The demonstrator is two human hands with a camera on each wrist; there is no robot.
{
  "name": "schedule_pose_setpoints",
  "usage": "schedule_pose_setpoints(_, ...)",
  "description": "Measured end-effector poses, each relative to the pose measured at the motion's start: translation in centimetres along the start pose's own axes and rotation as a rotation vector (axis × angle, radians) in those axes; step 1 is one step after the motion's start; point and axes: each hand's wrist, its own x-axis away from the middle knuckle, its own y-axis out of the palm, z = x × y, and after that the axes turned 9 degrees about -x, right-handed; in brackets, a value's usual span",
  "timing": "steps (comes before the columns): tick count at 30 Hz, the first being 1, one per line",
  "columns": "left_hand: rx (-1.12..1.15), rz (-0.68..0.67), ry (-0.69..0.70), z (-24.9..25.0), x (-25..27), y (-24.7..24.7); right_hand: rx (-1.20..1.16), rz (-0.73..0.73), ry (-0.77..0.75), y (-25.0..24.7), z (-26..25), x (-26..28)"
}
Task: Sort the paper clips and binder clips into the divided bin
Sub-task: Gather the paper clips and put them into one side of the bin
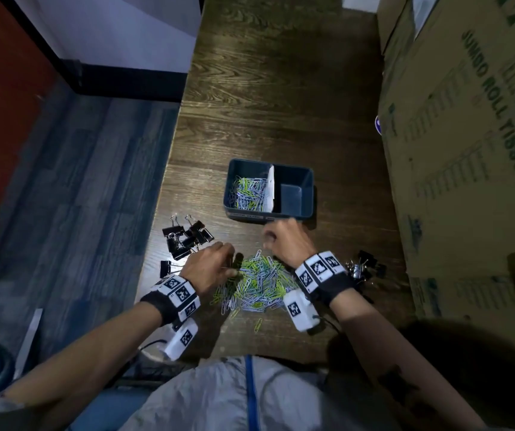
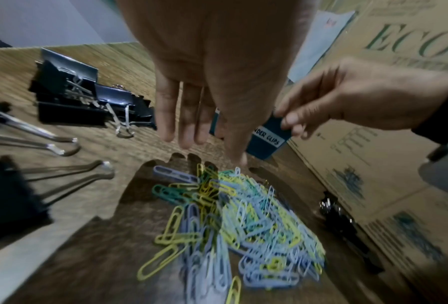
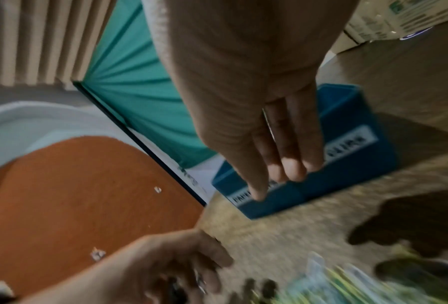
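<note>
A blue divided bin (image 1: 259,215) stands on the wooden table; a white divider (image 1: 271,188) splits it. Its left compartment holds coloured paper clips (image 1: 250,192), its right one looks empty. A loose pile of paper clips (image 1: 259,284) (image 2: 243,222) lies in front of it. Black binder clips (image 1: 187,237) (image 2: 82,96) lie left of the pile, more binder clips (image 1: 365,265) to its right. My left hand (image 1: 218,259) (image 2: 204,148) hovers over the pile's left edge, fingers straight, holding nothing. My right hand (image 1: 276,236) (image 3: 279,181) is between pile and bin (image 3: 347,164), fingers extended and empty.
Large cardboard boxes (image 1: 467,150) wall off the table's right side, close to the bin and the right binder clips. The table's left edge (image 1: 162,213) runs just beside the left binder clips, with floor below. Bare wood lies beyond the bin.
</note>
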Motion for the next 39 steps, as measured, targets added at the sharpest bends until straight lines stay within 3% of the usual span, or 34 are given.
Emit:
schedule_pose_setpoints(4, -0.143, -0.256, 0.002, 0.2, 2.0, 2.1, 0.123, -0.333, 0.31, 3.0, 4.4, 2.8)
schedule_pose_setpoints(7, -0.241, -0.34, -0.017, 0.6, 2.6, 4.4, 0.133, -0.389, 0.378, 4.5, 6.6, 4.3)
schedule_pose_setpoints(12, -0.084, -0.199, 0.06, 1.5, 1.7, 5.5, 0.158, -0.315, 0.333, 6.2, 6.4, 4.2)
schedule_pose_setpoints(21, 0.099, -0.02, 0.04, 2.0, -0.5, 5.7, 0.063, -0.086, 0.161, 7.1, 4.7, 4.0)
schedule_pose_setpoints(29, 0.243, 0.051, -0.023, 1.0, -0.7, 3.7, -0.088, 0.005, 0.343, 5.1, 4.1, 3.3)
schedule_pose_setpoints(33, 0.346, 0.146, -0.046, 0.6, -0.7, 1.2, -0.227, 0.101, 0.362, 3.0, 4.1, 3.3)
schedule_pose_setpoints(39, 0.475, 0.239, -0.045, 1.8, -2.0, -7.5, -0.381, 0.185, 0.342, 1.0, 4.0, 2.9)
